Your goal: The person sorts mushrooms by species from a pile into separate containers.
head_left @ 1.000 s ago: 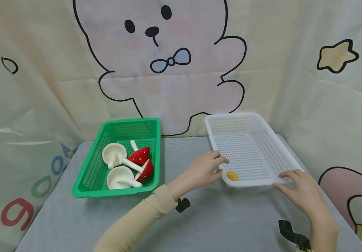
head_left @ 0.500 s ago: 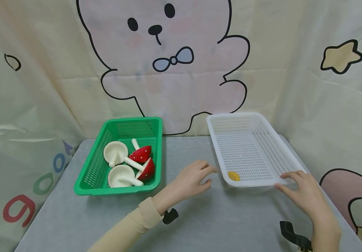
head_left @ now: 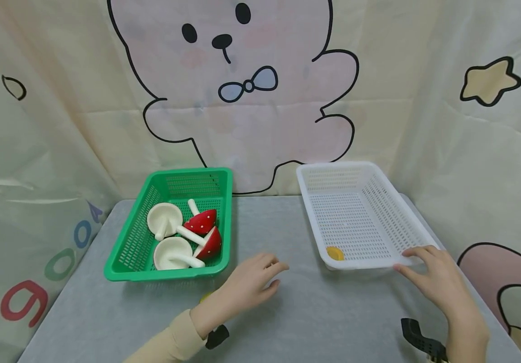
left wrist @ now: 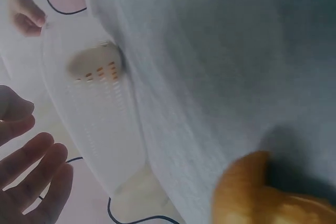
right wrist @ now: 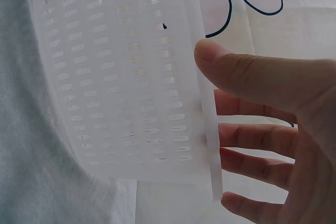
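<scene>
My left hand (head_left: 251,282) hovers over the grey table with fingers loosely bent and nothing in them. A shiny orange-yellow thing (left wrist: 268,198) with a pointed end lies near that wrist; in the head view the forearm hides most of it. My right hand (head_left: 433,275) grips the near right rim of a white perforated basket (head_left: 306,201), thumb outside and fingers over the edge, as the right wrist view shows. Inside that basket, at its near left corner, sits a small yellow piece (head_left: 335,253).
A green basket (head_left: 167,276) at left holds several toy mushrooms, among them a red spotted mushroom (head_left: 200,222) and one with its pale underside up, a white mushroom (head_left: 165,219). A printed curtain (head_left: 378,101) hangs behind the table (head_left: 315,322).
My left hand has drawn away from the white basket, leftward and toward me, uncovering its left rim. The yellow thing by the left wrist has come into view. My right hand stays at the rim.
</scene>
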{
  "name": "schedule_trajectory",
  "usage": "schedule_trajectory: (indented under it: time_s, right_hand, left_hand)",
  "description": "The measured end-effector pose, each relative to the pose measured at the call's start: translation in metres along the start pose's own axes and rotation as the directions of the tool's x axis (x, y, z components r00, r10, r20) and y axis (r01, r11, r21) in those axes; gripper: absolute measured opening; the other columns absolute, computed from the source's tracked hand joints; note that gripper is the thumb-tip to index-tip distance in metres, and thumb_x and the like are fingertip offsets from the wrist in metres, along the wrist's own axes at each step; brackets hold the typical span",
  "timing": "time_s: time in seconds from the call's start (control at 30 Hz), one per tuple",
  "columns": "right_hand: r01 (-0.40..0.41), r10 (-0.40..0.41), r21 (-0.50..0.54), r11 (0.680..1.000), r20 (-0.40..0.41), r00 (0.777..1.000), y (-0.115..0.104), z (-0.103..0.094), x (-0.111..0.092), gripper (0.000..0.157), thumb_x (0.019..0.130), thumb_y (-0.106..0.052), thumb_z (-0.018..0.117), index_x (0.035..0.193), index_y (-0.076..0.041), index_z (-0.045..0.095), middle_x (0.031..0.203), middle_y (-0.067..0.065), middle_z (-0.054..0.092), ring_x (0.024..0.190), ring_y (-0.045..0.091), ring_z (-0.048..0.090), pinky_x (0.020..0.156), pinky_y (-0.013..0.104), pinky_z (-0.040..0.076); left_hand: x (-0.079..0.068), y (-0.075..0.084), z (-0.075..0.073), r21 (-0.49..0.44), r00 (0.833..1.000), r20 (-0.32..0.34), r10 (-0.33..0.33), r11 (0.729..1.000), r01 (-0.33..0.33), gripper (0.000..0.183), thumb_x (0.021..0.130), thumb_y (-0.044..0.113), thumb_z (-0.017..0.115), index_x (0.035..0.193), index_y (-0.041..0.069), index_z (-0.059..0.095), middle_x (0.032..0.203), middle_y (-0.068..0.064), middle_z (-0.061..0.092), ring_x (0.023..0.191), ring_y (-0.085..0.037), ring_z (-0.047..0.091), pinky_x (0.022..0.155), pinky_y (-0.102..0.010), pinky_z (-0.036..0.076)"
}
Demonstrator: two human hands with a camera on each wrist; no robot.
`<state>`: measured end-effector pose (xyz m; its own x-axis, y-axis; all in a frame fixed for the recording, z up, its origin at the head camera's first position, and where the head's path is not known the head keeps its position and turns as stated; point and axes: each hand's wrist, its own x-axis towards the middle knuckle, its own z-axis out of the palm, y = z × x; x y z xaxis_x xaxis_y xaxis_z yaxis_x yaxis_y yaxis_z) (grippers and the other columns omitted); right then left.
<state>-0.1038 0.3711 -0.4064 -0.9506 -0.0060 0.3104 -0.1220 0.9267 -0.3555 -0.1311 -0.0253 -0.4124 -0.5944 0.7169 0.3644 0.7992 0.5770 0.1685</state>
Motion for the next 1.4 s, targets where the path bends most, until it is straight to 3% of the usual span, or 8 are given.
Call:
schedule_trajectory:
  time_s: [0.33,0.57,0.67,0.8,0.93,1.2,1.4]
  right_hand:
    - [0.007,-0.007,0.003,1.0,-0.02,1.0,-0.001,0.001,-0.001,0.036,0.072,-0.026,0.082,0.096,-0.002,0.068,0.101,0.026,0.063,0.091,0.047,0.052,0.076,0.057,0.037]
    - [-0.011,0.011,-0.01,1.0,0.018,1.0,-0.001,0.0,0.0,0.039,0.075,-0.029,0.081,0.099,-0.001,0.067,0.104,0.028,0.062,0.092,0.048,0.051,0.076,0.059,0.037]
    - [-0.011,0.012,-0.01,1.0,0.024,1.0,-0.001,0.0,0.0,0.039,0.076,-0.03,0.08,0.099,-0.001,0.067,0.105,0.028,0.061,0.092,0.048,0.051,0.076,0.059,0.037]
    - [-0.013,0.014,-0.012,1.0,0.031,0.999,-0.001,-0.001,0.001,0.039,0.077,-0.031,0.079,0.1,-0.001,0.067,0.105,0.029,0.061,0.093,0.049,0.051,0.077,0.059,0.037]
    - [-0.016,0.016,-0.012,1.0,0.033,0.999,0.0,-0.001,0.001,0.039,0.077,-0.03,0.079,0.1,-0.001,0.067,0.106,0.03,0.061,0.093,0.05,0.05,0.077,0.06,0.036]
    - [-0.003,0.003,-0.011,1.0,0.022,1.0,0.0,-0.001,0.001,0.039,0.077,-0.03,0.079,0.099,0.0,0.067,0.105,0.031,0.061,0.093,0.052,0.05,0.078,0.06,0.036]
    - [-0.002,0.002,-0.007,1.0,0.025,1.0,0.001,0.0,0.001,0.038,0.077,-0.029,0.08,0.099,0.0,0.067,0.105,0.031,0.061,0.094,0.052,0.05,0.079,0.06,0.036]
  left_hand:
    - [-0.043,-0.012,0.001,0.064,0.991,0.105,-0.084,0.995,0.078,0.034,0.084,0.023,0.072,0.118,0.02,0.064,0.1,0.004,0.061,0.09,-0.011,0.055,0.075,-0.022,0.05]
    - [-0.069,-0.02,0.003,0.137,0.99,0.04,-0.134,0.982,0.127,0.031,0.08,0.019,0.075,0.109,0.018,0.067,0.093,0.005,0.059,0.081,-0.01,0.052,0.067,-0.02,0.048]
    - [-0.077,-0.023,0.005,0.172,0.992,-0.02,-0.127,0.977,0.128,0.029,0.077,0.016,0.076,0.105,0.018,0.068,0.089,0.005,0.058,0.079,-0.011,0.053,0.063,-0.02,0.047]
    - [-0.087,-0.025,0.008,0.202,0.988,-0.049,-0.144,0.968,0.151,0.032,0.074,0.016,0.079,0.104,0.018,0.068,0.089,0.005,0.057,0.079,-0.012,0.055,0.062,-0.023,0.047]
    - [-0.093,-0.027,0.008,0.213,0.983,-0.032,-0.183,0.959,0.185,0.037,0.071,0.017,0.082,0.105,0.019,0.066,0.094,0.005,0.057,0.08,-0.013,0.054,0.062,-0.024,0.046]
    - [-0.102,-0.033,0.013,0.199,0.979,-0.082,-0.188,0.959,0.201,0.046,0.067,0.01,0.082,0.107,0.02,0.064,0.098,0.004,0.06,0.081,-0.015,0.056,0.057,-0.025,0.046]
    - [-0.108,-0.039,0.015,0.186,0.978,-0.036,-0.207,0.96,0.21,0.057,0.066,0.009,0.085,0.118,0.02,0.062,0.105,0.001,0.061,0.083,-0.017,0.059,0.06,-0.027,0.05]
